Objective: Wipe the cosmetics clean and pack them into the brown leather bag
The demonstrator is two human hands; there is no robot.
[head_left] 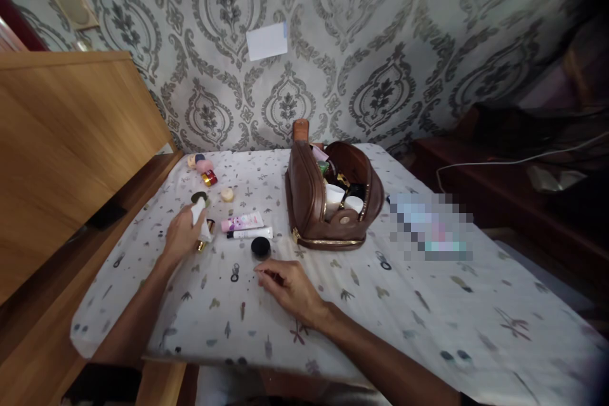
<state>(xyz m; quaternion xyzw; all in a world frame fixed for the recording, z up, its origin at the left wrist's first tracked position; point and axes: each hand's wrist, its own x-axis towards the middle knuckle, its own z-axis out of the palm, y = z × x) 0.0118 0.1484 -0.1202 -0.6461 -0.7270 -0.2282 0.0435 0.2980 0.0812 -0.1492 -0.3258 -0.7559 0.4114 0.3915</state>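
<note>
My left hand (179,235) is closed around a white tube-like item (200,219), whose exact kind I cannot make out. A dark olive round item (198,197) lies just beyond it, and a small gold-and-black item (202,245) shows beside the fingers. My right hand (292,292) is low over the cloth with thumb and fingers pinched; anything between them is too small to name. Just beyond those fingertips sits a round black jar (261,247). Two tubes, one pink and white (242,222) and one white with a black cap (250,233), lie between the hands.
An unzipped brown toiletry bag (304,203) holding white containers stands right of centre. Small pink and red-gold bottles (208,178) and a cream round pot (227,194) lie back left. A blurred item (431,225) is at right. A wooden cabinet (71,158) borders the left.
</note>
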